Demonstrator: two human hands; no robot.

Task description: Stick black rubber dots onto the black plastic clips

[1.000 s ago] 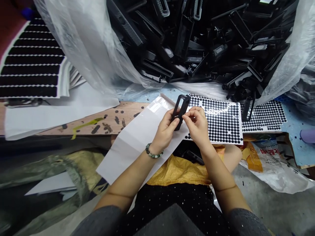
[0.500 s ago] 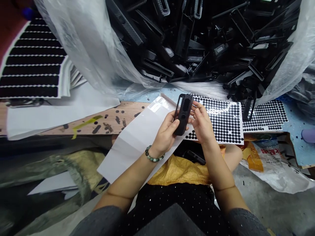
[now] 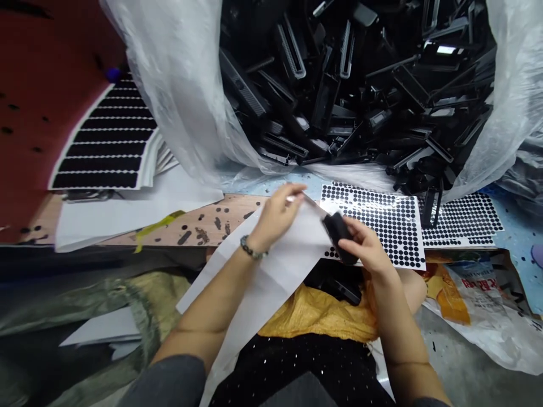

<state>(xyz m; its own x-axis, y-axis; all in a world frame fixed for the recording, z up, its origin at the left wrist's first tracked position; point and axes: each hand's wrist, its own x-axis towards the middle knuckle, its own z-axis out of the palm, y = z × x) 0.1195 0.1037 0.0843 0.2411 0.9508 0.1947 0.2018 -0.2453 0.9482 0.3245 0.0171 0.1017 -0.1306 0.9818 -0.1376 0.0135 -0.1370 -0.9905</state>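
From where I stand, take the black piece [image 3: 341, 236] as the middle of the dial, with twelve straight ahead of the worker. It is up in the air over the near edge of the bench [image 3: 207, 217], tilted. The right hand [image 3: 368, 244], at three o'clock, has it pinched between thumb and fingers.

The left hand [image 3: 275, 217] is at nine o'clock, a beaded bracelet [image 3: 253, 249] on its wrist, thumb and fingertips brought near each other. A thin pale streak runs from those fingertips to the piece; it is blurred, and I can't tell whether the fingers pinch it or whether it belongs to the piece.

The writing is at four o'clock, on a crumpled plastic bag [image 3: 479, 299]: red Chinese characters beside a blue printed patch and an orange one. Folds break the lettering up, so I can't read it whole from here.

At twelve, a big clear plastic liner [image 3: 178, 73] gapes around a heap of black parts [image 3: 339, 107]. At two to three o'clock lie sheets of black dots [image 3: 377, 226], overlapping on the bench. Sheets of black strips [image 3: 104, 144] are stacked at ten, and a yellow ribbon [image 3: 160, 226] lies at nine. White paper [image 3: 282, 280] slopes off the edge at eight, and yellow cloth [image 3: 314, 317] is bunched at seven.
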